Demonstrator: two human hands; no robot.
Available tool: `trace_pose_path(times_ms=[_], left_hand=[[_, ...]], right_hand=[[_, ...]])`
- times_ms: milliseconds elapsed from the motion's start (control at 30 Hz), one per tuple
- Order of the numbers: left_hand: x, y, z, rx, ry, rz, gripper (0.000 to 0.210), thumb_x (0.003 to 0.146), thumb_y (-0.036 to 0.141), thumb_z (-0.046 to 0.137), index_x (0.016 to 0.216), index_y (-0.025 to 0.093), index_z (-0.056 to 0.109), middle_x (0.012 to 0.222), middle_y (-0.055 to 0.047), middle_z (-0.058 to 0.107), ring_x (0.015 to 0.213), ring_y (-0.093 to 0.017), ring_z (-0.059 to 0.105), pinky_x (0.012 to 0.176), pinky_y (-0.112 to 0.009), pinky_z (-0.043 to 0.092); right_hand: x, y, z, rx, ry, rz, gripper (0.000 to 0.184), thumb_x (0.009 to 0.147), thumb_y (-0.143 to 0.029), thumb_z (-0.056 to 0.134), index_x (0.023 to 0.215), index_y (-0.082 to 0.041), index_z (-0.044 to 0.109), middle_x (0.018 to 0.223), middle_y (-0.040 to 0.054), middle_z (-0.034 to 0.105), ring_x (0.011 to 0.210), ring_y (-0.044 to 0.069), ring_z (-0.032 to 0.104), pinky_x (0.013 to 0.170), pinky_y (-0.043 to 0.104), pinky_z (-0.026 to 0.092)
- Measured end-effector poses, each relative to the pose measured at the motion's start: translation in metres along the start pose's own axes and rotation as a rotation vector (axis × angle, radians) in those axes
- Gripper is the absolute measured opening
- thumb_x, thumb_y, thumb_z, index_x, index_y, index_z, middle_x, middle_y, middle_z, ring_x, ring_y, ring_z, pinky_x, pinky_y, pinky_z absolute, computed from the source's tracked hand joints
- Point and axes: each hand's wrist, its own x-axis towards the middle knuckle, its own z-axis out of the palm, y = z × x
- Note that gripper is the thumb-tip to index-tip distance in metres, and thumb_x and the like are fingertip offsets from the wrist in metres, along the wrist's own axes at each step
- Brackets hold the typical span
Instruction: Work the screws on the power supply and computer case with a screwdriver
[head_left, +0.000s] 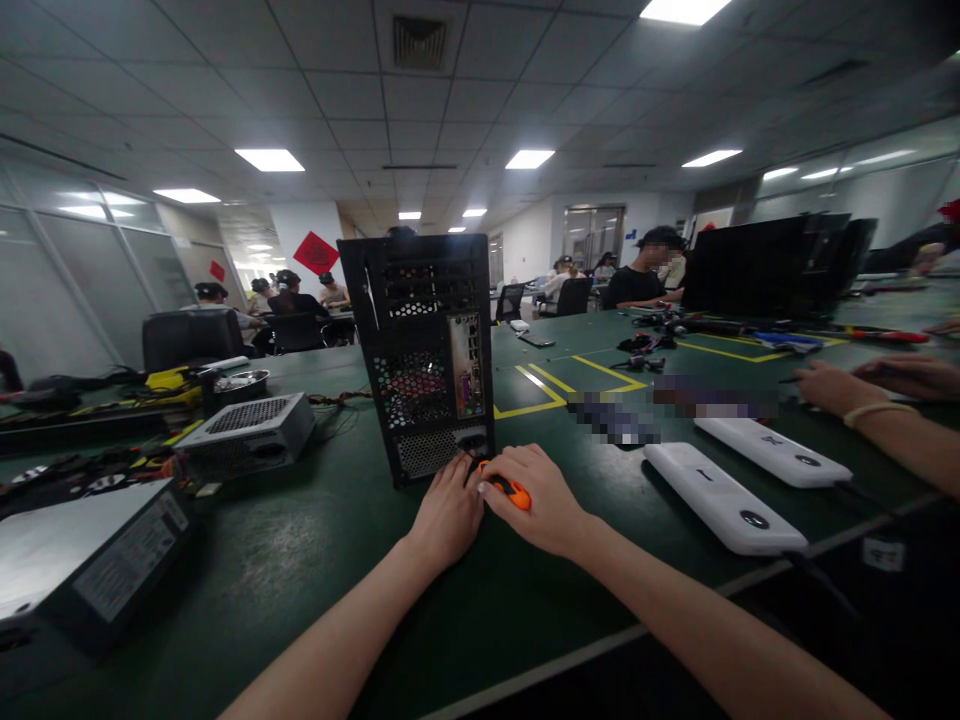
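A black computer case (431, 360) stands upright on the green table, its rear panel with ports, vents and a power socket towards me. My right hand (536, 495) is closed round an orange and black screwdriver (517, 494) at the lower right corner of this panel. The screwdriver's tip is hidden behind my fingers. Close beside it, my left hand (448, 510) rests with its fingers stretched out against the bottom of the case, just under the power socket. Its fingertips are partly dark and hard to make out.
Two power supply units (251, 430) lie on the left near a metal bowl (241, 383) and cables. To the right are white power banks (724, 497), blurred-out phones and yellow tape outlines (607, 375). Another person's hands (832, 390) work at the right; a black monitor (765, 265) stands behind.
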Motion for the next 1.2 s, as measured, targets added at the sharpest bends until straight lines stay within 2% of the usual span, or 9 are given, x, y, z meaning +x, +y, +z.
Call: trace_pose_path(times_ms=[133,267,367,533,733,867,967,1067,1200], left_hand=[[0.0002,0.0015,-0.0023,0.014,-0.003,-0.008,0.042,0.083,0.020,0.034,0.123,0.010,0.040,0.128,-0.015,0.043,0.121,-0.023,0.035,0.101,-0.040,0.028],[0.0000,0.0016,-0.0022,0.016,-0.007,-0.006,0.041,0.083,0.020,0.033,0.123,0.011,0.041,0.129,-0.015,0.043,0.120,-0.023,0.037,0.101,-0.041,0.028],[0.0001,-0.0001,0.0012,0.012,0.007,0.009,0.041,0.083,0.020,0.033,0.122,0.011,0.040,0.129,-0.015,0.042,0.121,-0.023,0.036,0.100,-0.042,0.028],[0.0001,-0.0005,0.0023,0.012,0.021,0.000,0.040,0.084,0.021,0.032,0.121,0.010,0.041,0.129,-0.017,0.042,0.122,-0.023,0.035,0.101,-0.041,0.028],[-0.0003,0.0008,-0.0006,-0.025,-0.007,-0.007,0.044,0.082,0.018,0.033,0.125,0.011,0.037,0.130,-0.015,0.040,0.122,-0.023,0.034,0.101,-0.042,0.027],[-0.0004,0.0007,-0.0010,-0.032,0.005,-0.008,0.042,0.083,0.020,0.033,0.123,0.010,0.038,0.130,-0.016,0.041,0.123,-0.023,0.033,0.101,-0.043,0.028],[-0.0006,0.0006,-0.0013,-0.024,0.004,-0.011,0.042,0.083,0.021,0.033,0.124,0.010,0.038,0.129,-0.016,0.042,0.123,-0.023,0.034,0.101,-0.042,0.028],[-0.0008,0.0008,-0.0010,-0.003,-0.003,-0.017,0.043,0.083,0.020,0.033,0.125,0.010,0.038,0.129,-0.016,0.041,0.121,-0.024,0.035,0.101,-0.040,0.027],[-0.0006,0.0010,0.0004,0.002,-0.013,-0.007,0.043,0.082,0.019,0.033,0.124,0.009,0.039,0.130,-0.017,0.040,0.122,-0.025,0.034,0.101,-0.040,0.026]], right_hand=[[-0.0014,0.0029,0.0024,0.038,0.043,0.080,0.009,0.078,-0.021,0.045,0.087,-0.020,0.048,0.073,-0.0006,0.055,0.065,0.013,0.048,0.068,0.027,0.034],[-0.0020,0.0022,0.0006,-0.039,-0.008,-0.049,0.006,0.069,-0.017,0.050,0.074,-0.019,0.051,0.071,0.0001,0.050,0.069,0.014,0.046,0.069,0.029,0.032],[-0.0013,0.0006,-0.0014,-0.037,-0.016,-0.065,0.005,0.074,-0.022,0.049,0.072,-0.020,0.053,0.072,0.0009,0.049,0.071,0.015,0.045,0.068,0.028,0.031],[-0.0011,0.0010,-0.0007,0.070,0.017,0.083,0.009,0.080,-0.023,0.045,0.088,-0.020,0.049,0.075,-0.0002,0.056,0.066,0.013,0.049,0.069,0.028,0.035],[-0.0009,0.0001,-0.0019,-0.007,-0.060,-0.046,0.005,0.072,-0.018,0.051,0.076,-0.020,0.051,0.074,0.0005,0.053,0.072,0.015,0.048,0.069,0.029,0.034],[-0.0005,0.0001,-0.0012,0.042,-0.030,0.017,0.007,0.080,-0.024,0.046,0.083,-0.020,0.051,0.076,0.0004,0.055,0.070,0.014,0.049,0.069,0.029,0.034],[-0.0009,0.0012,0.0000,0.081,-0.003,0.066,0.010,0.077,-0.019,0.047,0.087,-0.020,0.047,0.075,-0.0006,0.055,0.067,0.013,0.049,0.068,0.028,0.035],[-0.0013,0.0015,-0.0003,0.026,-0.037,-0.014,0.010,0.069,-0.014,0.050,0.077,-0.019,0.048,0.073,-0.0002,0.053,0.069,0.014,0.047,0.068,0.028,0.033],[-0.0012,0.0014,-0.0009,-0.043,-0.038,-0.038,0.006,0.077,-0.022,0.048,0.075,-0.019,0.053,0.073,0.0014,0.051,0.072,0.015,0.046,0.068,0.029,0.033]])
